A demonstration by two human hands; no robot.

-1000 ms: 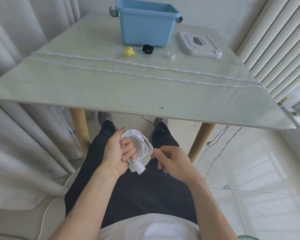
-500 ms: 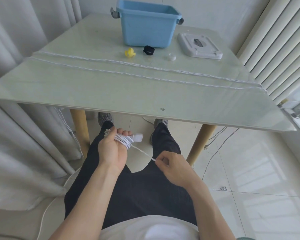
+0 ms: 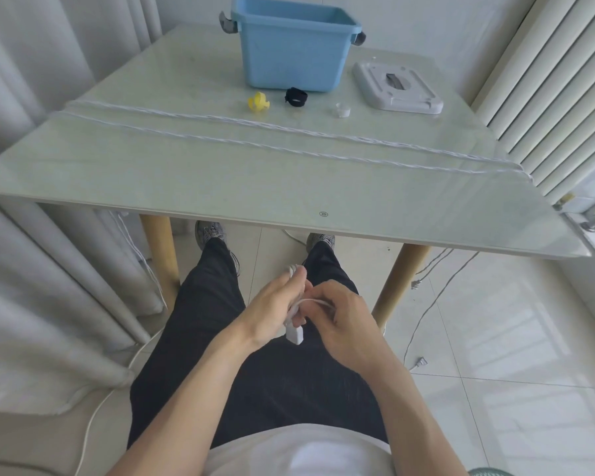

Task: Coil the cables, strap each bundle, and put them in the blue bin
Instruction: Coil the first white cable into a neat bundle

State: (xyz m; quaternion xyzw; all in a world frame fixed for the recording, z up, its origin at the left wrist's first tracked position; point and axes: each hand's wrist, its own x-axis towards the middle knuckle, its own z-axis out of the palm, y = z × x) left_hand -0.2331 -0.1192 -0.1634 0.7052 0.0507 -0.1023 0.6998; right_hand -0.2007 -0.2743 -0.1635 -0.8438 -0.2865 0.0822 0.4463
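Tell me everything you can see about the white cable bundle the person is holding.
The white cable bundle is thin, smooth-looking cord gathered into a tight hank, mostly hidden between the hands below the near table edge, above the lap. The left hand grips it, loops poking out past the fingertips. A white rectangular plug hangs from the lower end. The right hand pinches a loose strand arcing across the bundle. No strap is visible on it.

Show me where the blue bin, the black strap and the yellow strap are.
blue bin (image 3: pixel 291 58), head view, front wall.
black strap (image 3: pixel 296 97), head view, middle of the loop.
yellow strap (image 3: pixel 258 103), head view, its middle.
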